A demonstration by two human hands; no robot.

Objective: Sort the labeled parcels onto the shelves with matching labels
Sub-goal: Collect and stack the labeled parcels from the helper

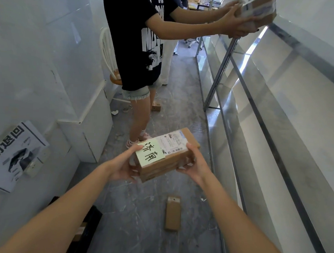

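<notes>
Head view shows the left hand [124, 168] and right hand [194, 164] grasping a brown parcel [165, 156] by its 2 ends, above the floor [135, 213]. The shelves [273, 114] run along the right; another person [136, 44] holds a second parcel [258, 10] far off.

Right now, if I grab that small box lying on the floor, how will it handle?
The small box looks like stiff cardboard with crisp edges, so it probably won't flex. It lies flat on the floor, so it should slide rather than roll or tip. It looks thin, so probably light, though its contents are hidden.
</notes>
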